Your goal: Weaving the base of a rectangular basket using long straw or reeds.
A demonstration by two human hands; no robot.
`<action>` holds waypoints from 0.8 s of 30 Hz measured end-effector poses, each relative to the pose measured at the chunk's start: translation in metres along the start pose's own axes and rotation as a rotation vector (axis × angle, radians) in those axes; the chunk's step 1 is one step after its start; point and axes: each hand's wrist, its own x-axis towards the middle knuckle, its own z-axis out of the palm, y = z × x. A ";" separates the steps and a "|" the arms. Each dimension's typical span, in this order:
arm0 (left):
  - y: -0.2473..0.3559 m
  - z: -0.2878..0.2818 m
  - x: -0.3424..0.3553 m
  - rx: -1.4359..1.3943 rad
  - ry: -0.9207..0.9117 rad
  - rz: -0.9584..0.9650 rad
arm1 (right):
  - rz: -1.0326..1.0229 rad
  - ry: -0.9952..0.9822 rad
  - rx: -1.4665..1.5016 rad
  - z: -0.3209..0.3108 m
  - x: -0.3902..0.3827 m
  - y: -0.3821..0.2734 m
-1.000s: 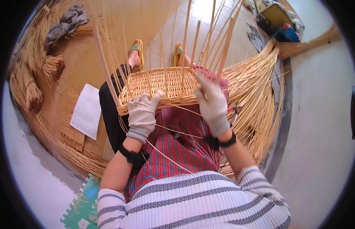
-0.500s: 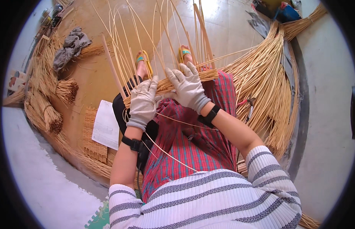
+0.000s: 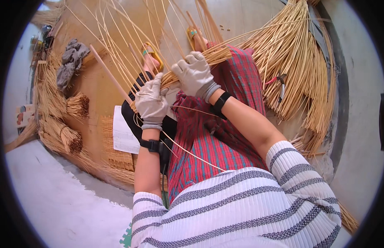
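A partly woven wicker strip lies across my knees, tilted up to the right. Long pale canes fan away from its far side, along with thicker wooden sticks. My left hand, in a whitish glove, is closed round the strip near its left end. Further right, my gloved right hand grips the same strip with its fingers curled over the top edge. Both thumbs are mostly hidden. One loose cane trails from beside my left hand toward my waist.
A large sheaf of canes spreads at the right, with red-handled cutters on it. At the left lie cane bundles, a grey cloth, a white paper sheet and a woven mat. A red checked cloth covers my lap.
The whole view has shifted. My right hand's fingers, earlier stretched flatter over the strip, are now curled round it. The strip and its canes tilt more to the left.
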 end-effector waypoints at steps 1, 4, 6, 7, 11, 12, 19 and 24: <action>0.004 -0.003 0.002 0.012 -0.021 -0.036 | -0.007 0.021 0.046 -0.004 0.002 0.002; 0.020 -0.009 -0.003 -0.002 -0.036 -0.024 | 0.035 -0.004 0.105 -0.024 -0.009 0.002; 0.031 -0.011 -0.026 -0.090 -0.017 -0.036 | 0.124 -0.105 0.107 -0.038 -0.027 -0.013; 0.042 -0.014 -0.040 -0.097 0.000 -0.037 | 0.098 -0.039 0.164 -0.048 -0.041 -0.017; 0.063 -0.017 -0.069 -0.106 0.022 -0.022 | -0.049 -0.026 0.497 -0.129 -0.108 0.008; 0.060 -0.014 -0.068 -0.127 0.013 -0.015 | -0.069 -0.040 0.566 -0.140 -0.133 0.026; 0.034 -0.070 -0.046 -0.233 0.115 -0.237 | 1.043 -0.154 -0.099 -0.095 -0.338 0.205; -0.039 -0.075 -0.070 -1.059 0.135 -0.821 | 1.779 -0.368 -0.031 -0.020 -0.433 0.328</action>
